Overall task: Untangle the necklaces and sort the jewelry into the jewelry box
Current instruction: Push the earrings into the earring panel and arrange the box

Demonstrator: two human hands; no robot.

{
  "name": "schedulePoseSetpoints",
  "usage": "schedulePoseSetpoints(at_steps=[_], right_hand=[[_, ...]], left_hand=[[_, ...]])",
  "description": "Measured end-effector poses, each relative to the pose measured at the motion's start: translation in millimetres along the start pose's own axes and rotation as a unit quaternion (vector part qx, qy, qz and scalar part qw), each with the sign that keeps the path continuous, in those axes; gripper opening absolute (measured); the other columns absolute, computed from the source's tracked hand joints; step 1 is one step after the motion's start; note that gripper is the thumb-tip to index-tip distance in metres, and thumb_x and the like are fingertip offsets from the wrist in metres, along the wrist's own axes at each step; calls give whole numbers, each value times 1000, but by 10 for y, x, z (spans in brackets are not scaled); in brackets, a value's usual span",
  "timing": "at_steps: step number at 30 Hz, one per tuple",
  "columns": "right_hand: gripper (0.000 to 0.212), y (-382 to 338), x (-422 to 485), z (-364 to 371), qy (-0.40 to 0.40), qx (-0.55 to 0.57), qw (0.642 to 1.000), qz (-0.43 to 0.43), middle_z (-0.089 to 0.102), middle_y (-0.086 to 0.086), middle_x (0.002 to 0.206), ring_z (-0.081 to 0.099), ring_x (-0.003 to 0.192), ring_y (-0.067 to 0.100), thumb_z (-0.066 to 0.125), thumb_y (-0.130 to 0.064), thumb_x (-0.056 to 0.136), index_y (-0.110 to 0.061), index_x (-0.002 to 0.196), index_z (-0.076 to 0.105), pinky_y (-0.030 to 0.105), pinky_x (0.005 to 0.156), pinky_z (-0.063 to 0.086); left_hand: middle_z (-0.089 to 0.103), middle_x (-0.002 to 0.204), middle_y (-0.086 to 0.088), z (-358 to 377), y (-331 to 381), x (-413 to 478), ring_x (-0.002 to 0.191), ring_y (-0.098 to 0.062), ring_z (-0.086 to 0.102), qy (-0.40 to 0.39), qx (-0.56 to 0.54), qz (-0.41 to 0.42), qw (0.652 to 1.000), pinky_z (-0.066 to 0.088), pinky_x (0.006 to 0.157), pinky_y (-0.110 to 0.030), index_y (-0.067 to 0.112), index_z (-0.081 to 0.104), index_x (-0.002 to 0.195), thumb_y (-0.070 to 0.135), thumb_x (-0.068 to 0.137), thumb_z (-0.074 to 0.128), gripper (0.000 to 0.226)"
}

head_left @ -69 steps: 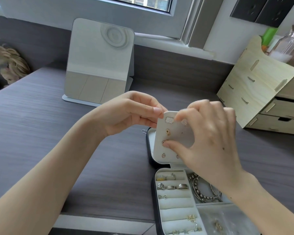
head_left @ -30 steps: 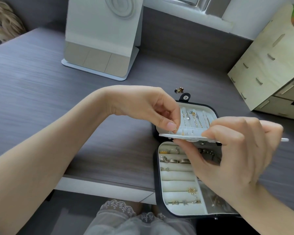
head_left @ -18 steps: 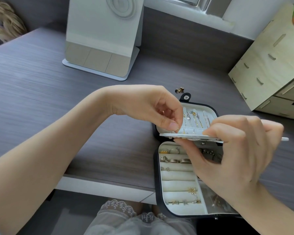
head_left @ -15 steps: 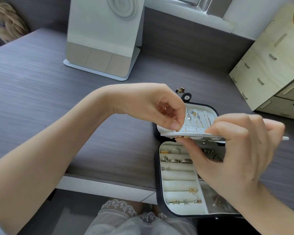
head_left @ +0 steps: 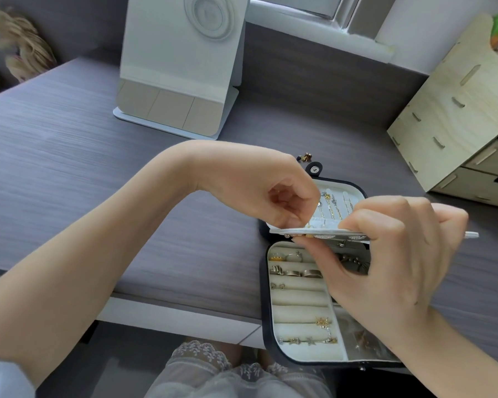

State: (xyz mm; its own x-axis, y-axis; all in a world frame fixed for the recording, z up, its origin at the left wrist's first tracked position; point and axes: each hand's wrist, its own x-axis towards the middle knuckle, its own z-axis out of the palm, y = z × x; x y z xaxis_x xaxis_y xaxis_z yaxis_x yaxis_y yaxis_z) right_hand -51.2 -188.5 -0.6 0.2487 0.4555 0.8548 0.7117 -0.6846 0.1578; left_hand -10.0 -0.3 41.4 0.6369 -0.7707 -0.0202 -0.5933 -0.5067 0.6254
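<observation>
Velvet box mostly filled, necklaces hung. Right grip clamps panel; left grip pinches its left end. Earring loose on table.

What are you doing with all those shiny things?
A person is sorting jewelry. The right hand holds a white earring panel flat over the open jewelry box, and the left hand pinches at the panel's left end. The box's padded rows hold rings, and necklaces are lined up in the lid. One small piece lies on the desk behind the box.
</observation>
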Motion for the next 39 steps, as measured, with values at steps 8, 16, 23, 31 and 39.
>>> schedulePoseSetpoints(at_steps=[8,16,23,31,39], right_hand=[[45,137,-28,5,22,-15,1000,-8,48,-6,94,47,81,18,76,-42,74,-17,95,44,36,73,24],[48,132,47,31,10,-19,1000,10,60,-1,89,49,80,20,77,-42,72,-17,98,46,36,74,26],[57,207,259,31,-95,-27,994,43,63,-2,100,52,93,21,71,-58,69,-21,108,51,39,84,27],[17,1340,987,26,-153,301,879,336,69,-6,84,59,72,0,55,-29,94,-26,84,69,9,67,42],[28,1494,485,1206,-436,164,859,214,57,-2,97,52,85,10,54,-20,94,-20,121,63,11,70,36]], left_hand=[[62,76,5,41,-55,-38,68,-10,56,51,-60,-36,996,50,72,-34,20,63,80,11,88,61,13],[67,88,3,-11,-56,-90,81,-15,61,77,-133,-22,988,51,77,-32,16,68,97,28,90,59,17],[66,85,-3,-75,-51,-147,81,-16,59,116,-265,4,957,49,73,-27,14,67,94,37,83,64,26],[70,87,1,-92,-107,-157,85,-14,62,135,-280,-22,950,51,78,-27,16,69,89,30,80,63,18],[69,86,6,-95,-124,-137,81,-9,61,147,-275,-32,950,48,74,-24,17,68,91,26,87,58,14]])
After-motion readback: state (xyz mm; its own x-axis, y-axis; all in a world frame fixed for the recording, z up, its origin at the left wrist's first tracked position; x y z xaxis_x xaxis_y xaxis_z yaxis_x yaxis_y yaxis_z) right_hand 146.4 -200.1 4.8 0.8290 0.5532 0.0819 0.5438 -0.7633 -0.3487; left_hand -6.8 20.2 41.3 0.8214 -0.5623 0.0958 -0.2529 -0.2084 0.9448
